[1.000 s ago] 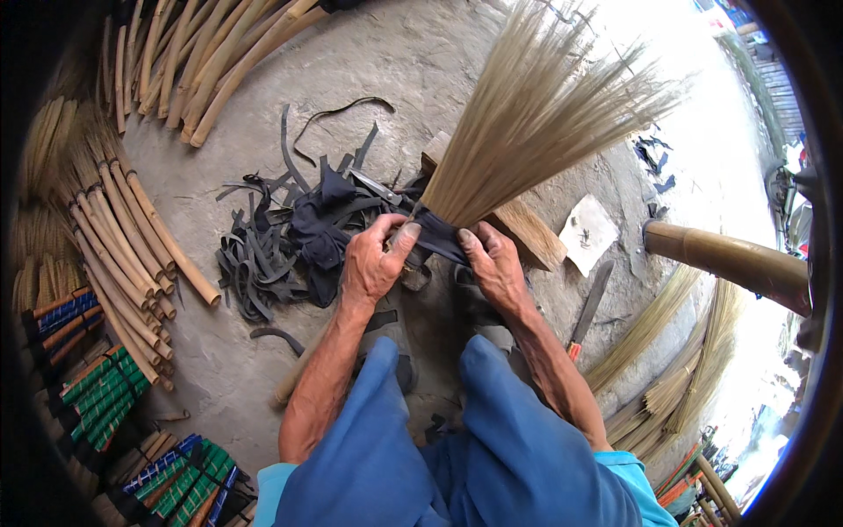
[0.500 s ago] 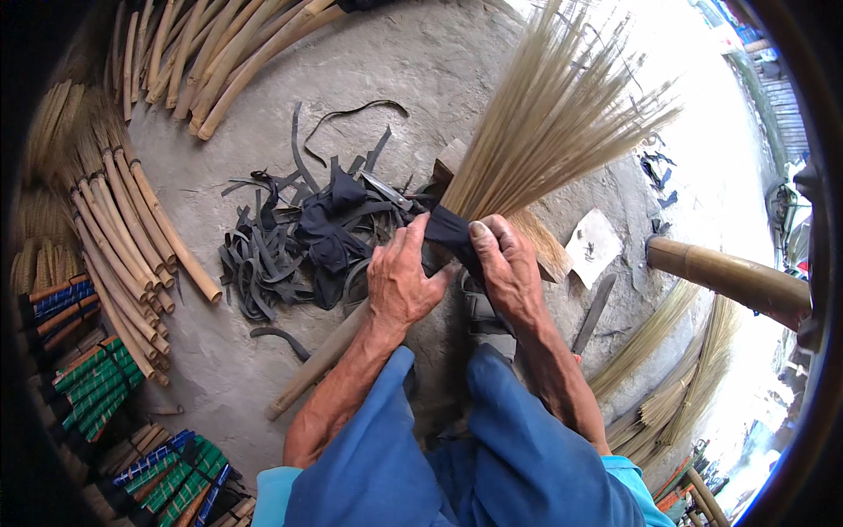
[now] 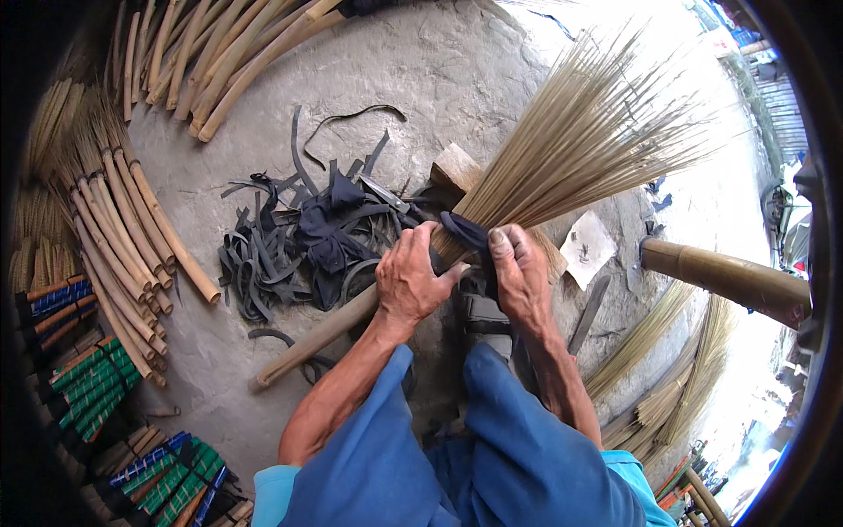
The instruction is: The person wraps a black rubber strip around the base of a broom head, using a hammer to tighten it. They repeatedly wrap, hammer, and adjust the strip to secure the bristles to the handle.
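A straw broom (image 3: 571, 145) lies slantwise before me. Its bristles fan out to the upper right, and its bamboo handle (image 3: 316, 341) runs down to the lower left under my left wrist. My left hand (image 3: 409, 279) is closed around the broom's neck, where handle and straw meet. A dark cloth strip (image 3: 465, 230) crosses the base of the bristles. My right hand (image 3: 523, 279) pinches this strip between thumb and fingers at the neck's right side. Part of the strip is hidden behind my fingers.
Black rubber strips (image 3: 263, 268) and dark cloth scraps (image 3: 329, 228) lie heaped at left, with scissors (image 3: 385, 195) on them. A wood block (image 3: 457, 167) sits behind the broom. A knife (image 3: 590, 309) lies right. Bamboo handles (image 3: 180, 233) stack far left; a bamboo pole (image 3: 724, 274) juts in right.
The broom has tilted, its bristles swinging right and down and its handle end shifting up and left. The cloth strip is now bunched narrower, and my right hand has moved slightly right and down.
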Demonstrator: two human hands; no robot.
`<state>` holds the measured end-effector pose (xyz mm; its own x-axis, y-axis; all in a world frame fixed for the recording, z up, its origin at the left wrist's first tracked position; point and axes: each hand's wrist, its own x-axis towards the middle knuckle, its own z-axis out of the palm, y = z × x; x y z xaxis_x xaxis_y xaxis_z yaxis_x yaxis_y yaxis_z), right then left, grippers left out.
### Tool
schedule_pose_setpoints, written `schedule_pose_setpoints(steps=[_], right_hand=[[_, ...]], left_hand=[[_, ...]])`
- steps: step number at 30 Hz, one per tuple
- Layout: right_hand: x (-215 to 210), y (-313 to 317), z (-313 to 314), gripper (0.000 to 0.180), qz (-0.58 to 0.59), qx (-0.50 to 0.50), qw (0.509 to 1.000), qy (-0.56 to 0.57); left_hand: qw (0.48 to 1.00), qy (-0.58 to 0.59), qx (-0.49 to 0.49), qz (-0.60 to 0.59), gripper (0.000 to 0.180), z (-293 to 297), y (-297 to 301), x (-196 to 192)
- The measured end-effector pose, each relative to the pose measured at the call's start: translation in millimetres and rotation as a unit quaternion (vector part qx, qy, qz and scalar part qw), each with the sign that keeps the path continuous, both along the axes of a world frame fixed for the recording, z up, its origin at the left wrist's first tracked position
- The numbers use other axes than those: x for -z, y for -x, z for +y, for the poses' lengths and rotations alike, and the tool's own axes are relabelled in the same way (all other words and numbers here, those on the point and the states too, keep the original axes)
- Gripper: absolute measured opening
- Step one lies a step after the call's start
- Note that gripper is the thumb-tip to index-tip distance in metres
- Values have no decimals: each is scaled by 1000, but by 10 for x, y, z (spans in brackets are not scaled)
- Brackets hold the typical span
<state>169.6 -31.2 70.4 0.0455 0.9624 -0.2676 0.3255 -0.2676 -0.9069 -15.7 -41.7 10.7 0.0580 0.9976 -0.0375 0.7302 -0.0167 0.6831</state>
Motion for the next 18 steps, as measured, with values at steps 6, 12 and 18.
schedule_pose_setpoints(steps=[6,12,18], right_hand=[[91,-14,-247,35,47,-1,994,99],[21,-53,-137,26,-109,-29,985,-133],[11,35,-222,37,18,-3,1000,20]], left_hand=[[999,47,-8,-8,92,-1,-85,-74],[992,-109,1,-57,90,-49,-106,-4],[987,-142,-21,-68,84,-58,-83,27]])
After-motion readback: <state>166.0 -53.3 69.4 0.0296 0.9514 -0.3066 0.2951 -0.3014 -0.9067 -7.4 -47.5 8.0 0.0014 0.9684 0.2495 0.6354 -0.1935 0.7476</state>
